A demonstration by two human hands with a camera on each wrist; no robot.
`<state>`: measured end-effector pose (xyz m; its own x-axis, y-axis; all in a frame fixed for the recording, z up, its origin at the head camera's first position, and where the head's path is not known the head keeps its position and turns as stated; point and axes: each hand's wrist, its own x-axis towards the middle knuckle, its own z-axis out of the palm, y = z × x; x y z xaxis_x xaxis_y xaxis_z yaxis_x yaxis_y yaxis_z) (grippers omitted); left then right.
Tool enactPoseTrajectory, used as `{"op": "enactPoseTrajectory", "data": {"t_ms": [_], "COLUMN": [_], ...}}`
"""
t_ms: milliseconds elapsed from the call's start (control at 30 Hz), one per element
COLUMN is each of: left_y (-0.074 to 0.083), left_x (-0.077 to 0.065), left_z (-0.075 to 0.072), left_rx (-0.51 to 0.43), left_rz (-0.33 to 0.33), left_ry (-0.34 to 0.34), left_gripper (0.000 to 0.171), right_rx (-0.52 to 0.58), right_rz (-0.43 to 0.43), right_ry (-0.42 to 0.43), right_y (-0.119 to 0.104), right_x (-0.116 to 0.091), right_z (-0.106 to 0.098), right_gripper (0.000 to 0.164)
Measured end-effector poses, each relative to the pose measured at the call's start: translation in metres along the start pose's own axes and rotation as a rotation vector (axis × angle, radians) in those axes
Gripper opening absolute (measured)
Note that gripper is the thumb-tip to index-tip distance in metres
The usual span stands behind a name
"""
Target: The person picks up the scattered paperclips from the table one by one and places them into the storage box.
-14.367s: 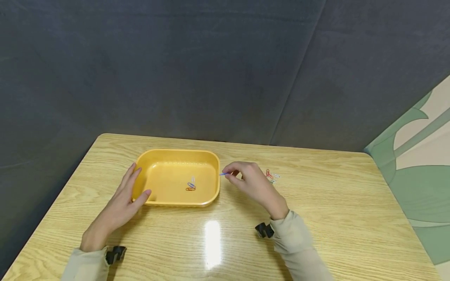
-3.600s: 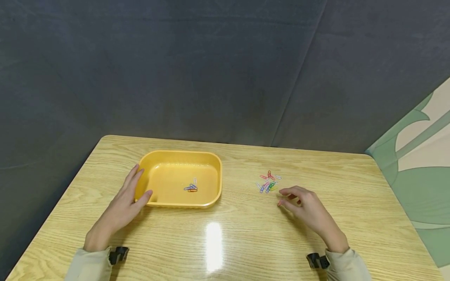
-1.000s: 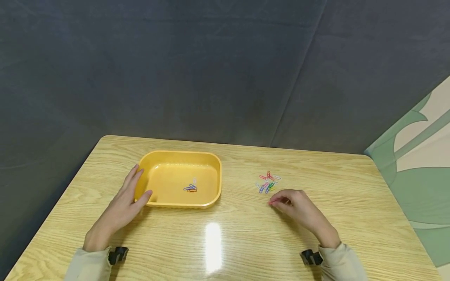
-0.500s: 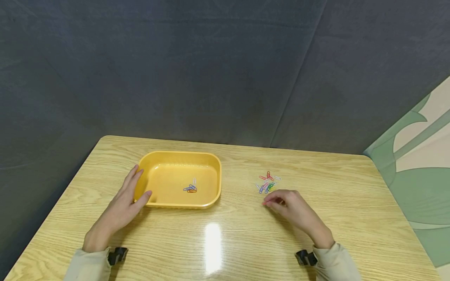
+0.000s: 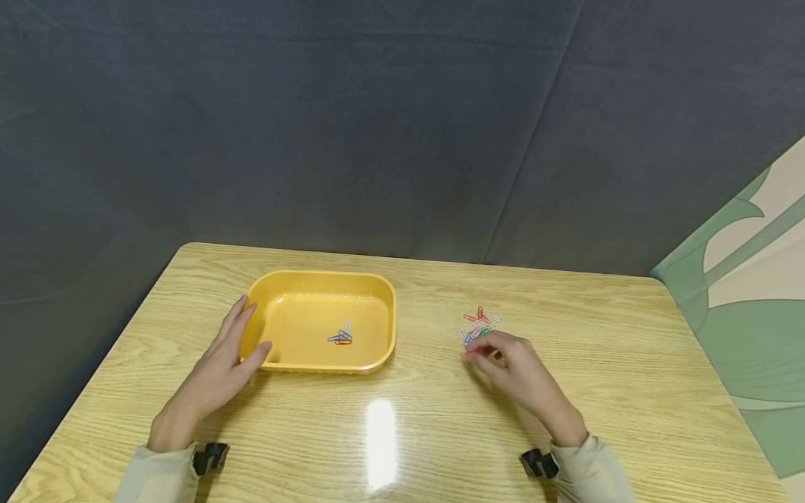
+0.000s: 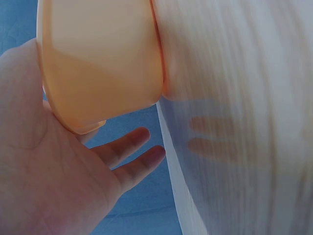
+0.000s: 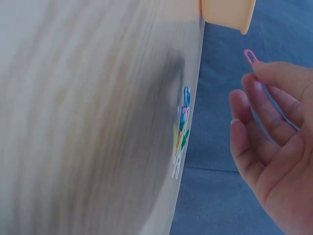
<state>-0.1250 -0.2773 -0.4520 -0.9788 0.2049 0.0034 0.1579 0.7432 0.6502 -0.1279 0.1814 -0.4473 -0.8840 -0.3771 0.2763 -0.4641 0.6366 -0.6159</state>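
Note:
In the right wrist view, my right hand (image 7: 274, 122) pinches a pink paper clip (image 7: 250, 55) between thumb and index finger, raised off the table. The head view has the right hand (image 5: 516, 367) at the near edge of a loose pile of paper clips (image 5: 481, 316), partly covering it. The pile mixes red, white, pink, blue and green clips. My left hand (image 5: 210, 374) rests at the left end of a yellow plastic tray (image 5: 327, 368), fingers straight along its rim and thumb over the near corner. Inside the tray lie several paper clips (image 5: 342, 341), blue, orange-red and white.
Both the tray and the pile rest on a wood-grain table (image 5: 440, 433). A dark grey partition (image 5: 377, 126) rises behind the table, and a green and beige patterned panel (image 5: 755, 314) stands at the right.
Over the last second my right hand has moved left and slightly away from me with the pink paper clip. Several seconds back a further blue clip joined those in the tray. The left hand stays put.

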Motion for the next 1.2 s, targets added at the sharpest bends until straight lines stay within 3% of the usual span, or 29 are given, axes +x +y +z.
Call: {"op": "enactPoseTrajectory", "data": {"t_ms": [200, 1200], "left_y": [-0.001, 0.000], "left_x": [0.000, 0.000], "left_z": [0.000, -0.001], "left_rx": [0.005, 0.001], "left_rz": [0.000, -0.004], "left_ry": [0.001, -0.010], "left_gripper": [0.076, 0.076], "right_rx": [0.029, 0.057], "right_rz": [-0.031, -0.030], "right_ry": [0.025, -0.019], "right_y": [-0.004, -0.032], "right_x": [0.002, 0.030], "right_z": [0.006, 0.012], "right_gripper": [0.013, 0.010]}}
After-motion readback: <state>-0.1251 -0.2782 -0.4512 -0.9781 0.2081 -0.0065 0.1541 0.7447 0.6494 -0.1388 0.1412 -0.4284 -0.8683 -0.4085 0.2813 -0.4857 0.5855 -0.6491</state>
